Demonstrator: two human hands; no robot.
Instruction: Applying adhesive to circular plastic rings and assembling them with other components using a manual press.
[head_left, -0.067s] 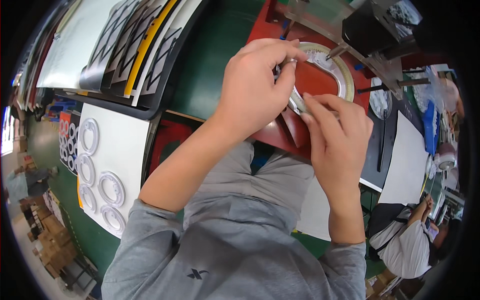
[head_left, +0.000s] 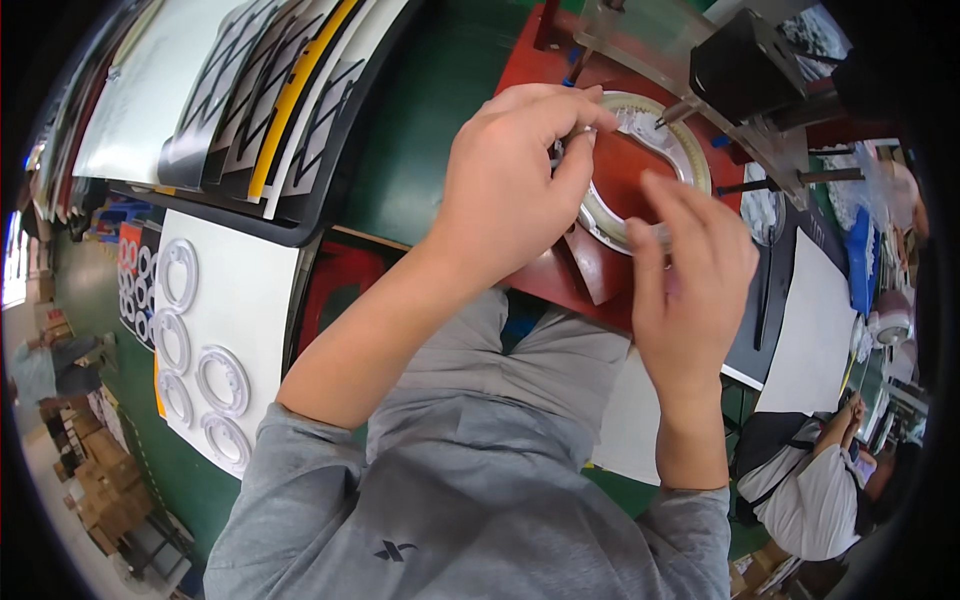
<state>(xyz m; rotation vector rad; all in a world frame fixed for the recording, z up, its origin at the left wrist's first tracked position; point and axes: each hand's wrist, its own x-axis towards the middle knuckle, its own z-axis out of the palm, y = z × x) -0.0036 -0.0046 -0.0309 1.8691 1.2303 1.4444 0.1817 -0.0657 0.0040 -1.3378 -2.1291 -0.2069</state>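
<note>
A white ring with a beige band (head_left: pixel 690 150) rests on a red machine plate (head_left: pixel 625 175). My left hand (head_left: pixel 520 165) is closed at the ring's left side, thumb and forefinger pinching its edge. That part of the ring is mostly hidden behind the hand, and a small dark piece shows between the fingers. At the ring's near right side, my right hand (head_left: pixel 695 265) has its thumb and fingers apart, with nothing visible between them. A thin metal rod (head_left: pixel 675 113) from the machine reaches over the ring's far right part.
A clear plate and black block (head_left: pixel 745 62) overhang the red plate. Several finished-looking white rings (head_left: pixel 222 378) lie on a white board to my left. Above them stands a black tray (head_left: pixel 310 225) with striped sheets. A person (head_left: pixel 810 485) sits at the right.
My right hand has come off the ring's near edge and its fingers have spread, moving slightly right. The left hand stays at the ring, which has shifted slightly in view.
</note>
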